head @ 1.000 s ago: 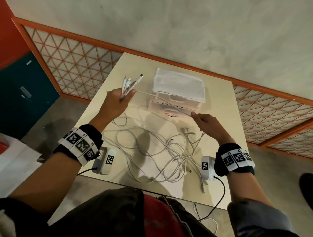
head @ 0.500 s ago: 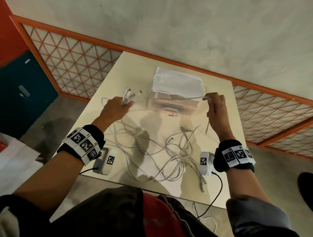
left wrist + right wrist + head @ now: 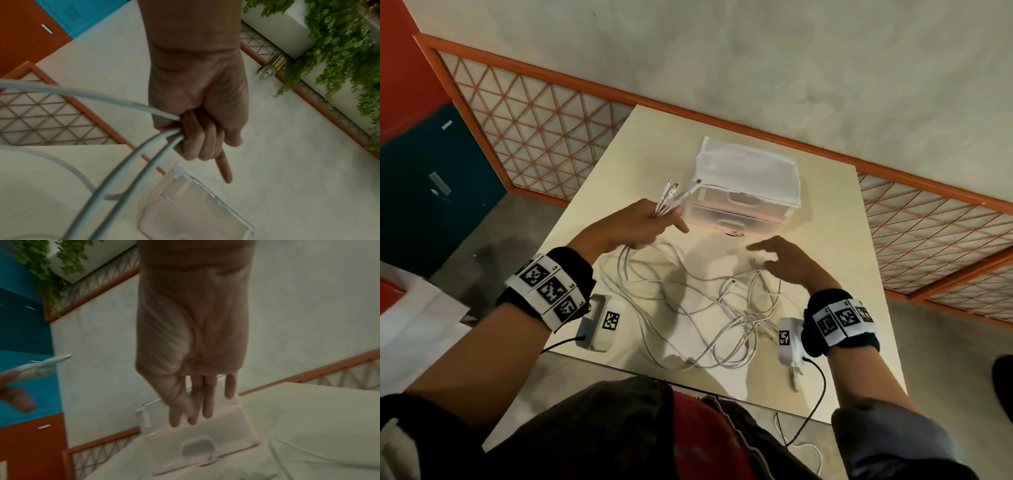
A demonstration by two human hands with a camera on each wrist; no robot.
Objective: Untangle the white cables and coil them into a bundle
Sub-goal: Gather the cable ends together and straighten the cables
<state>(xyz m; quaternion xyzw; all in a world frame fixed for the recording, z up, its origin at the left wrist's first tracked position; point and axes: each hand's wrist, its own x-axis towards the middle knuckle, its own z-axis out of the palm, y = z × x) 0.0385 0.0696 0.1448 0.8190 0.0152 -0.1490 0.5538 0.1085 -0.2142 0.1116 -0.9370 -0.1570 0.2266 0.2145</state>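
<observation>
A tangle of white cables (image 3: pixel 709 301) lies on the cream table (image 3: pixel 835 240) in front of me. My left hand (image 3: pixel 650 222) is raised above the table's left part and grips several cable ends, whose plugs (image 3: pixel 674 192) stick up out of the fist. In the left wrist view the fingers (image 3: pixel 197 138) curl round the cables (image 3: pixel 123 162), with the forefinger pointing out. My right hand (image 3: pixel 780 260) hovers over the tangle's far right side with fingers straight and spread, holding nothing. The right wrist view shows those straight fingers (image 3: pixel 205 400) empty.
A translucent plastic drawer box (image 3: pixel 750 195) with a white top stands at the table's far side, just beyond both hands. An orange lattice railing (image 3: pixel 544 130) runs behind the table. A teal cabinet (image 3: pixel 431 185) stands at the left.
My right hand let go of the cable it had pulled out to the box's right and came back to the middle, open over the tangle. The left hand kept its bundle and rose slightly.
</observation>
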